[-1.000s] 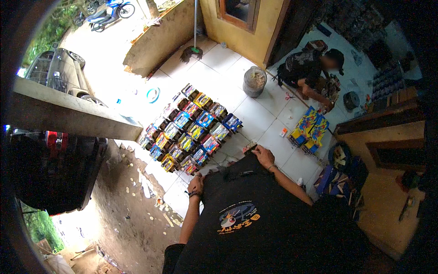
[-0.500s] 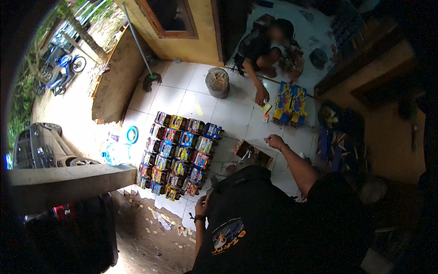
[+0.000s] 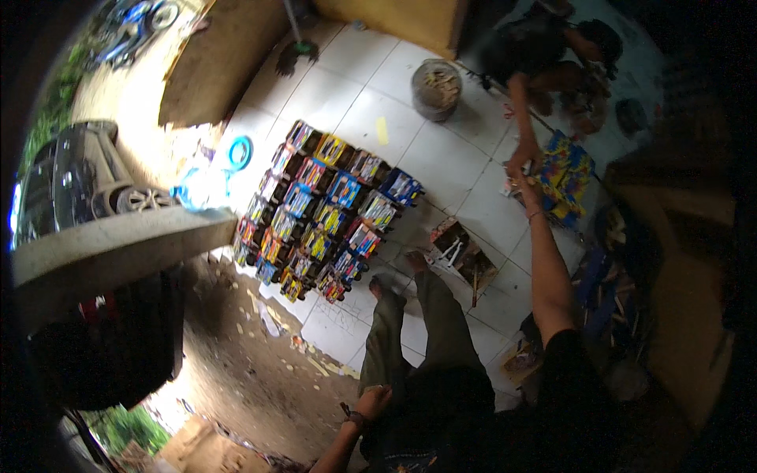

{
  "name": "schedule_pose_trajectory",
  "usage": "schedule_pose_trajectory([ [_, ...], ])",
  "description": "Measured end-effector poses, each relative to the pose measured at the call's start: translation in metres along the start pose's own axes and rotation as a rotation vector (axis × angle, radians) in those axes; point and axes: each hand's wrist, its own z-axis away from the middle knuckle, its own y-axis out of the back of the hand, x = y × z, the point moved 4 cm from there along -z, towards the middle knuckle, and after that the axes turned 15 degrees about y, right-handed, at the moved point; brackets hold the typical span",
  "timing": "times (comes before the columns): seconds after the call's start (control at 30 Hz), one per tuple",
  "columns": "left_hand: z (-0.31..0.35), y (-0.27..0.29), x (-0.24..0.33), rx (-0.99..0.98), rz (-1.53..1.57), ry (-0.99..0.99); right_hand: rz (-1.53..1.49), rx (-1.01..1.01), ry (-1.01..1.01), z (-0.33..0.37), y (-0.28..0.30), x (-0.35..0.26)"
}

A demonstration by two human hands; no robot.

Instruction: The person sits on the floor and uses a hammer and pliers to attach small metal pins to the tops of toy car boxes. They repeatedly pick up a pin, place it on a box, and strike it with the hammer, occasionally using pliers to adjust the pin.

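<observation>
R hand (image 3: 522,175) was stretched out to 1 o'clock, meeting a co-worker's hand (image 3: 530,154) at the colourful pack stack (image 3: 566,175); grip unclear, can't tell. L hand (image 3: 374,400) hung loose at my hip, holding nothing. Floor grid of boxed packs (image 3: 327,211) at 11 o'clock looked mostly laid; stack remained.

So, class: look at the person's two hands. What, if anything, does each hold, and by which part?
The right hand reaches to a seated co-worker's hand beside the colourful stack; whether it grips anything cannot be told. The left hand holds nothing, resting at the thigh.
</observation>
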Motion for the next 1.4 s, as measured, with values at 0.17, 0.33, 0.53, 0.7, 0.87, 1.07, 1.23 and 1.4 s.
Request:
schedule_pose_trajectory([
  [0.17,-0.024,-0.017,0.014,-0.223,0.051,0.163,0.226,0.163,0.097,0.035,0.003,-0.008],
  [0.33,-0.092,-0.010,0.006,-0.087,0.170,0.176,0.003,0.242,0.004,0.097,-0.018,-0.005],
  [0.53,-0.171,0.045,0.033,0.382,0.191,-0.143,0.533,-0.227,0.193,0.226,-0.065,-0.017],
  [0.7,-0.206,0.068,0.025,0.688,-0.055,-0.221,0.537,-1.187,0.616,0.351,-0.174,-0.018],
  [0.87,-0.220,0.039,-0.081,0.100,0.121,-0.046,0.373,-1.805,0.916,0.460,-0.259,-0.014],
  [1.07,-0.237,0.010,-0.180,0.354,0.333,0.162,0.311,-1.947,1.108,0.520,-0.350,0.012],
  [1.23,-0.277,0.021,-0.241,0.490,0.273,0.190,0.361,-1.892,1.377,0.527,-0.419,0.046],
  [1.4,-0.308,0.054,-0.277,0.638,0.323,0.221,0.732,-1.381,1.473,0.482,-0.472,0.047],
])
